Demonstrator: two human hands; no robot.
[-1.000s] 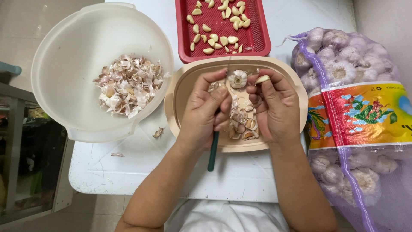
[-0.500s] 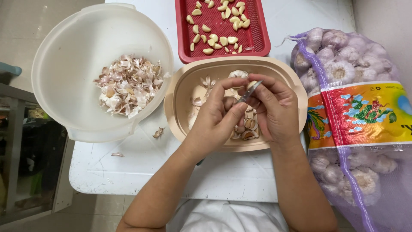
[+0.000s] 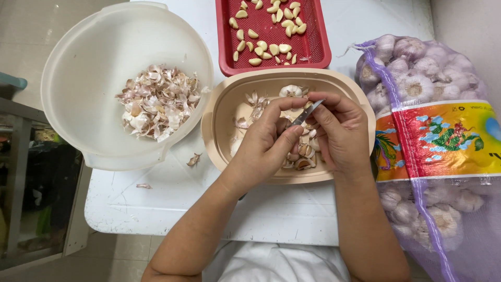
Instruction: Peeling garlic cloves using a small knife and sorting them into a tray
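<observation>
Inside beige tub [image 3: 219, 112] — unpeeled cloves [image 3: 302, 154], hands [image 3: 305, 133].

Both forearms bare, rising from the lower edge and angled inward. Left hand [image 3: 269, 143] back-up, wrist bent, fingers curled, thumb and forefinger pinched together at the top. Right hand [image 3: 342, 133] just beside it, back-up too, fingers bent inward toward the left fingertips, nearly touching them.
</observation>
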